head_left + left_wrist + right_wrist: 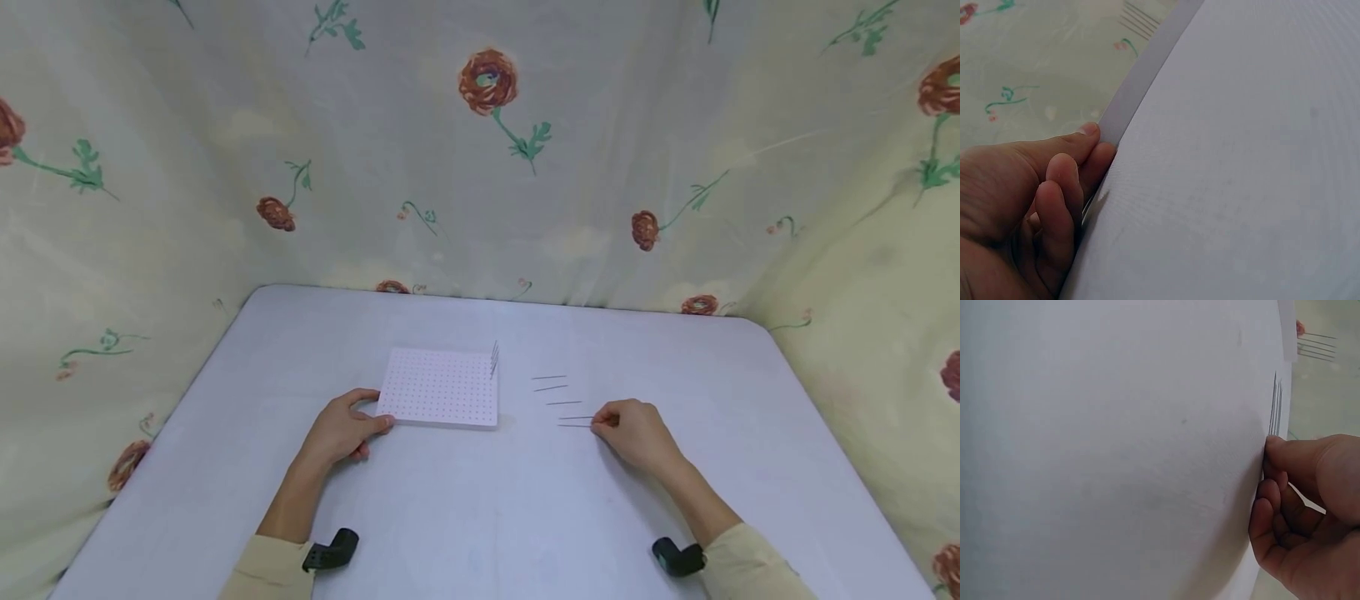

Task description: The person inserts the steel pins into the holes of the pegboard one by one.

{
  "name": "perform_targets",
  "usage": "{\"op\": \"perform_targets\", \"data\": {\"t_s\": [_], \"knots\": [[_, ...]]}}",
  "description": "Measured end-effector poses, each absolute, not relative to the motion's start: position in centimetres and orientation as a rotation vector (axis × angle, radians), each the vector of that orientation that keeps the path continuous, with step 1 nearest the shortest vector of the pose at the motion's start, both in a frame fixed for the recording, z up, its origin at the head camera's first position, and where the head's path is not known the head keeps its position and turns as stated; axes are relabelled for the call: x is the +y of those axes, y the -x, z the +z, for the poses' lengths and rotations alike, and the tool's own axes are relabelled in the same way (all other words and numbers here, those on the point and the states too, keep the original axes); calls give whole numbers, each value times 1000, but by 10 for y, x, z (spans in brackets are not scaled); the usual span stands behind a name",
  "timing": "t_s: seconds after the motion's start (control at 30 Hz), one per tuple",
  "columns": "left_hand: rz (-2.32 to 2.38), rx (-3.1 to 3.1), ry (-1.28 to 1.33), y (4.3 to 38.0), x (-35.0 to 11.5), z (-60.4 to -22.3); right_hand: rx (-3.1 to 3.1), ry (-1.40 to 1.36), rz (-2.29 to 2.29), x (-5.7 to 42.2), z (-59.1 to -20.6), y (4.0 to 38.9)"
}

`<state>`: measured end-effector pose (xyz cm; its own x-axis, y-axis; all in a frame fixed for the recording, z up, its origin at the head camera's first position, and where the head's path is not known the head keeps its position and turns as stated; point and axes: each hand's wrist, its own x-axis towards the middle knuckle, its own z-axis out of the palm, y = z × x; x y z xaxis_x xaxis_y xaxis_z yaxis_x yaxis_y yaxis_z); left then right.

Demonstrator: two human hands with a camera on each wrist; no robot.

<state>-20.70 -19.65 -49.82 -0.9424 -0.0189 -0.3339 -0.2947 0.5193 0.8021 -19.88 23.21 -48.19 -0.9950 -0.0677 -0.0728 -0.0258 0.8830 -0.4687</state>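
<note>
My left hand (339, 431) grips the left edge of a white board (438, 422) dotted with rows of small holes. In the left wrist view its thumb and fingertips meet the board's side wall (1125, 100). Several thin dark rods (494, 360) stand upright along the board's right edge. Right of the board, more thin dark rods (550, 387) lie roughly parallel on the table. My right hand (633, 433) pinches the right end of the nearest lying thin rod (573, 426) between thumb and index finger; the fingertips hide that end. The rod looks flat on the table.
A white-covered table (480, 508) with rounded far corners bears everything. Flowered cloth (585, 158) hangs behind the table and at both sides. Black wrist cameras (678, 557) sit at both cuffs.
</note>
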Motion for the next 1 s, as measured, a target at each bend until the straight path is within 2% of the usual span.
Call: {"op": "perform_targets", "data": {"t_s": [0.7, 1.0], "knots": [[1418, 2477, 259, 207, -198, -501, 2872, 446, -318, 224, -478, 215], [1413, 2487, 257, 208, -197, -500, 2892, 432, -496, 229, -481, 211]]}}
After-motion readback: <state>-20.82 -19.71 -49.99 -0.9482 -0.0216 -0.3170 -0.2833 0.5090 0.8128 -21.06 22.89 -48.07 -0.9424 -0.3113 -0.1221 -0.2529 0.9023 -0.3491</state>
